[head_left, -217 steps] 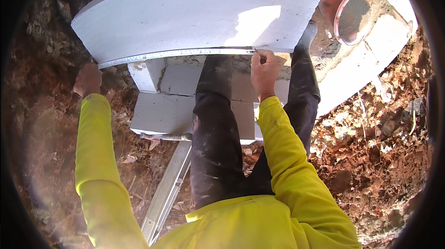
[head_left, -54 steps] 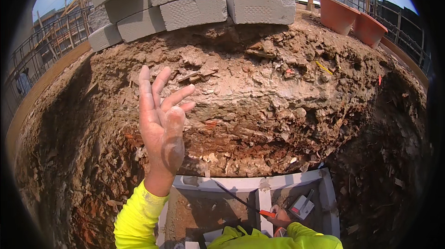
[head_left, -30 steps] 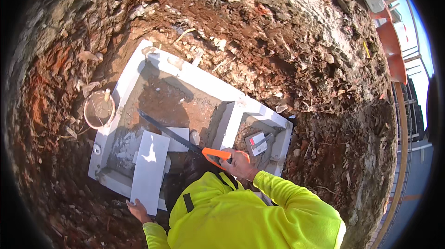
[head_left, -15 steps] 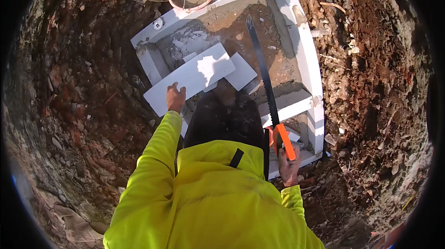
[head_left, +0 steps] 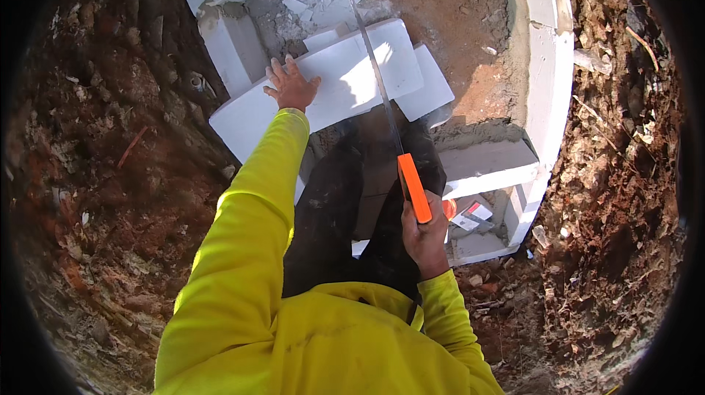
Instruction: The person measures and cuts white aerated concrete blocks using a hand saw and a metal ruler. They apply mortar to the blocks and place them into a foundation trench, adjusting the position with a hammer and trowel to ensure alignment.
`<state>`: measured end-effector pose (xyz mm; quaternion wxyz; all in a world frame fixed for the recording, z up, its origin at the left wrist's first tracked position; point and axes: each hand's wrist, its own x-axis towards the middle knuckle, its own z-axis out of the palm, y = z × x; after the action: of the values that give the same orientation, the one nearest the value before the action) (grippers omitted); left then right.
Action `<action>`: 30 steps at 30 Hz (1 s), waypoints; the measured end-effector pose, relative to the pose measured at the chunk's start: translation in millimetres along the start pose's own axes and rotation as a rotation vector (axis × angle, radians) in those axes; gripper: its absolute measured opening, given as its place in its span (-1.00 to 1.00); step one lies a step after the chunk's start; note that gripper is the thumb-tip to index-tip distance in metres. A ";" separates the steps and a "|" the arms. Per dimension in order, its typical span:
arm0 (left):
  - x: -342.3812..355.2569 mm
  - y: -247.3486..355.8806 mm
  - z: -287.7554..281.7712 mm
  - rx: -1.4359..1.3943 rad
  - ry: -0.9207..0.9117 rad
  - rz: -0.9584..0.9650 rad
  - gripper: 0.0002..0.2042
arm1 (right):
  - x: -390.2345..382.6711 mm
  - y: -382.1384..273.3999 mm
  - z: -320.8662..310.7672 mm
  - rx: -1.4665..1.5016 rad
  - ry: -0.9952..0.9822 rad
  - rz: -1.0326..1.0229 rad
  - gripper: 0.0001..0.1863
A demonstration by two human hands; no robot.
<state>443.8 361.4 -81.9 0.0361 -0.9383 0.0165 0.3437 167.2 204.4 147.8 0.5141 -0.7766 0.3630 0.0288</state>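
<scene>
My right hand (head_left: 426, 235) is wrapped round the orange handle of a hand saw (head_left: 413, 188). The dark, narrow blade reaches away from me and lies across a long white block (head_left: 339, 86), towards its right end. Flat on the top of this block, with fingers spread, rests my left hand (head_left: 291, 86). A second white block (head_left: 426, 88) sticks out from under the long one at the right. Behind the long block, a smaller white piece (head_left: 325, 36) is partly hidden. Whether the teeth have cut into the block I cannot tell.
A low wall of white blocks (head_left: 552, 72) joined with grey mortar surrounds a floor of soil and rubble. Its small compartment at the lower right holds a red-and-white packet (head_left: 477, 211) and a round orange thing (head_left: 449, 208). Rough brown earth lies outside the wall.
The saw has moved left, from beside the blocks to across the long block. My left hand has spread flat on top. The view has shifted, and the bucket is out of sight.
</scene>
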 end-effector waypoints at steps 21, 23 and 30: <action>16.2 -21.0 26.1 -0.071 -0.140 -0.217 0.32 | 10.7 -32.9 7.3 -0.125 -0.224 0.100 -0.65; 18.2 -20.6 24.4 -0.073 -0.131 -0.214 0.33 | 12.0 -33.8 6.5 -0.184 -0.193 0.029 -0.63; 20.7 -21.0 30.0 -0.111 -0.105 -0.186 0.33 | 22.6 -43.7 -2.0 -0.244 -0.246 -0.002 -0.60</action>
<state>441.4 384.6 -116.9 0.0165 -0.9169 -0.0919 0.3881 209.0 199.8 173.3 0.4566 -0.8242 0.2905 0.1669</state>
